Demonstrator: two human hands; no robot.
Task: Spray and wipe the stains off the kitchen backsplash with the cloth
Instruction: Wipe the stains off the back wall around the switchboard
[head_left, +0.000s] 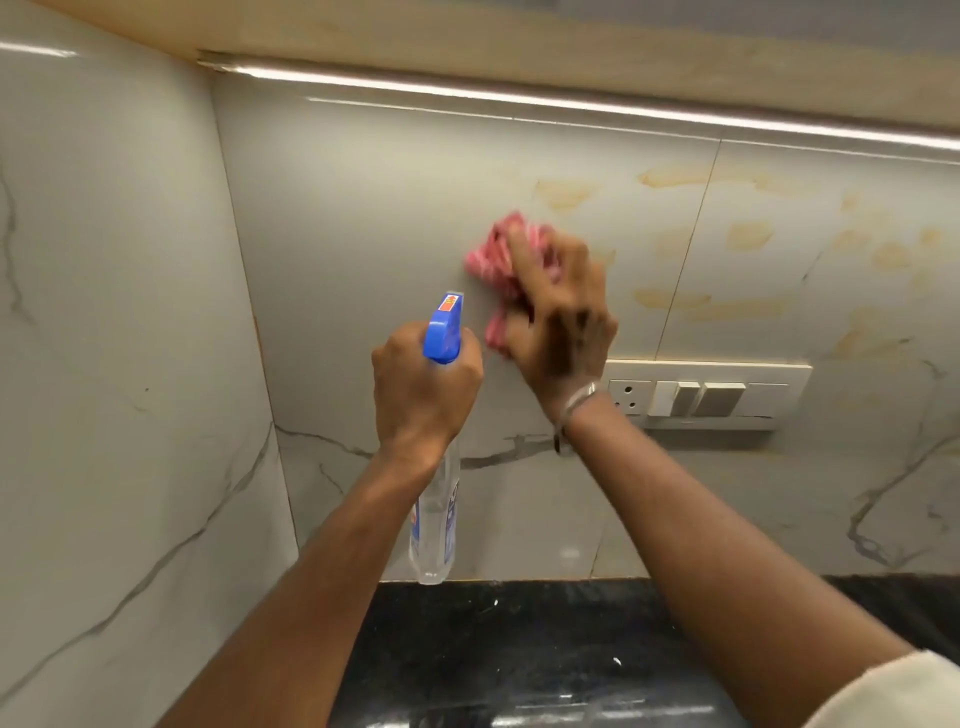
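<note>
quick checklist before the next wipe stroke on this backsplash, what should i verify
1. Cloth under the right hand, against the backsplash: ok.
2. Spray bottle gripped in the left hand: ok.
3. Tile right of the cloth clean: not ok, yellow stains there.
4. Those stains wetted with spray: cannot tell.
5. Switch panel just below the right hand, dry: cannot tell.
</note>
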